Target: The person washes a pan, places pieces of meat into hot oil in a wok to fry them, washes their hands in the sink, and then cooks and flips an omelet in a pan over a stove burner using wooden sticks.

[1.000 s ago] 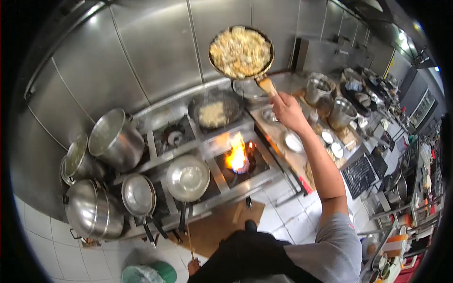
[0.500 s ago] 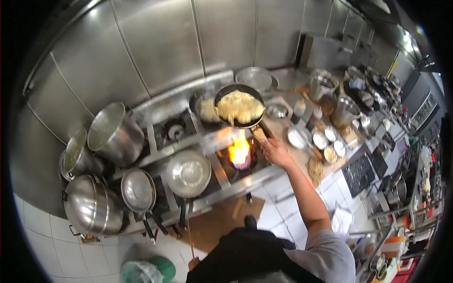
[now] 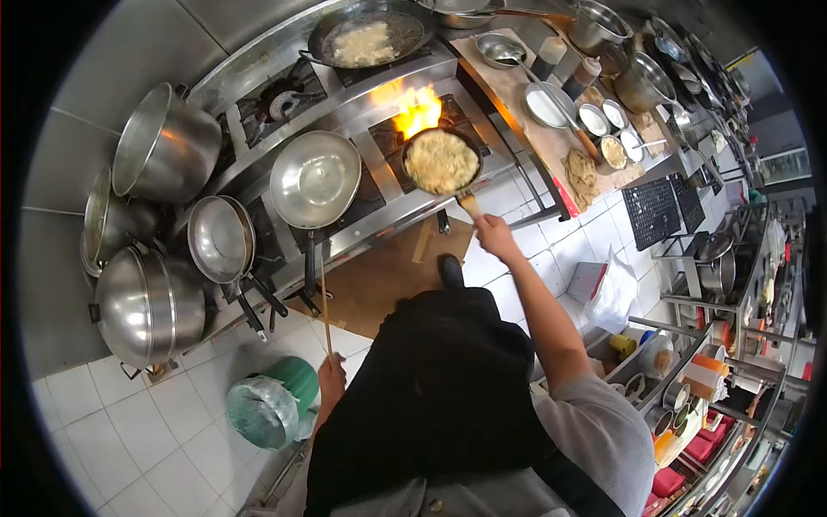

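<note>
My right hand is closed round the wooden handle of a small dark frying pan. In the pan lies a flat, round, golden mass of food, perhaps an omelette. Flames rise from the burner just behind the pan. Down by my left side, my left hand is wrapped round a long thin wooden stick that points up toward the stove; whether it is one stick or a pair of chopsticks I cannot tell.
On the stove stand a steel wok, stacked pans, large pots and a wok of frothing oil with pale food. To the right, a worktop holds bowls and bottles. A green bin stands on the floor.
The frying pan has come down and nearer to me, from raised above the flame to its front edge. Its food now lies flatter. The view has tilted down, showing more of my left hand.
</note>
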The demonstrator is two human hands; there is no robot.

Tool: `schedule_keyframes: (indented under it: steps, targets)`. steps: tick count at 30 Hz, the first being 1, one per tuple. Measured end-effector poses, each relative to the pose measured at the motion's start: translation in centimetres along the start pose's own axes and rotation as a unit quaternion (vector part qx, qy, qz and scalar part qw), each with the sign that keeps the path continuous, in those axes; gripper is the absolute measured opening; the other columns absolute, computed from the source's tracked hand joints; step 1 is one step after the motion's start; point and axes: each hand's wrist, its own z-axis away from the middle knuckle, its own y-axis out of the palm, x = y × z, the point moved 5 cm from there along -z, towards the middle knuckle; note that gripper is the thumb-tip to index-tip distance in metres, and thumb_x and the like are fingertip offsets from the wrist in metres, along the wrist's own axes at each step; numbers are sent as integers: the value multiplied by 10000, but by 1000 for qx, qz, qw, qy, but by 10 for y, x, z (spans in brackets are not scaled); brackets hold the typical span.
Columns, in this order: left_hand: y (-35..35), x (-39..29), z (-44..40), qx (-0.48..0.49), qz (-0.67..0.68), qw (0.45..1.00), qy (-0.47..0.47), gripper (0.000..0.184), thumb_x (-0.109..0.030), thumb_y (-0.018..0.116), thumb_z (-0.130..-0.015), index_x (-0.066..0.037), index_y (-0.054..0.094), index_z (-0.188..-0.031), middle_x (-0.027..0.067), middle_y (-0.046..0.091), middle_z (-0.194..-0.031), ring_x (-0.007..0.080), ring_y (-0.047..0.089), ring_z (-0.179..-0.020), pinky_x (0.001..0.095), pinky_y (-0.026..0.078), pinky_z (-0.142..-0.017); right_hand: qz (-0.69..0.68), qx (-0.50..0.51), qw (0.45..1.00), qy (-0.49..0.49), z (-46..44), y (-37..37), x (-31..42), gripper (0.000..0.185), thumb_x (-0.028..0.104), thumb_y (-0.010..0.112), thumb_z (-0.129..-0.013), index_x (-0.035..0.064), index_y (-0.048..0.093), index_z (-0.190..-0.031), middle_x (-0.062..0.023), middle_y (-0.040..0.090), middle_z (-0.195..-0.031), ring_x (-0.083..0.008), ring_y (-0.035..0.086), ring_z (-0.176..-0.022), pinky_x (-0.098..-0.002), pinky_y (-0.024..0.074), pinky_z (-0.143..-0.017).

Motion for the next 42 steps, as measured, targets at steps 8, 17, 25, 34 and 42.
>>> schedule_keyframes:
  steps: [8,17,25,34,42]
  targets:
    - [41,-91,-36,-26,5,996,86,315,-280,477,-1069,-27,576,-909,-15,427,-609,83,364,-521,282,299,-489,45,-57,992,-108,-120,25,-33,452,420,567,-1010,-13,649,-906,-77,594,-641,-175,557,-539,-349,462,-520]
    - [137,-182,-75,18,56,996,70,268,-239,529,-1059,-23,583,-910,-68,410,-637,34,354,-550,255,273,-485,-30,99,994,21,-114,15,11,425,383,537,-1014,-28,642,-1001,-281,677,-830,-467,668,-832,-541,523,-750]
    - [187,-259,-124,38,-63,987,141,275,-238,516,-1049,-4,641,-980,37,478,-637,128,467,-564,314,365,-526,298,-219,917,-149,-129,-234,17,173,162,604,-929,57,684,-1041,-211,702,-950,-399,682,-881,-484,535,-788]
    - [188,-351,-192,7,-388,892,230,273,-247,496,-1021,-64,649,-1154,267,686,-904,469,656,-846,582,505,-751,390,11,920,-28,-172,-245,1,212,226,683,-844,29,669,-921,-204,706,-960,-395,684,-907,-482,545,-808]
    - [163,-357,-205,24,-384,888,252,298,-204,535,-1001,-104,635,-1263,250,686,-850,451,664,-805,557,527,-725,377,-159,892,-190,-118,-260,50,257,146,572,-919,88,641,-1160,-218,672,-937,-421,660,-869,-533,525,-726]
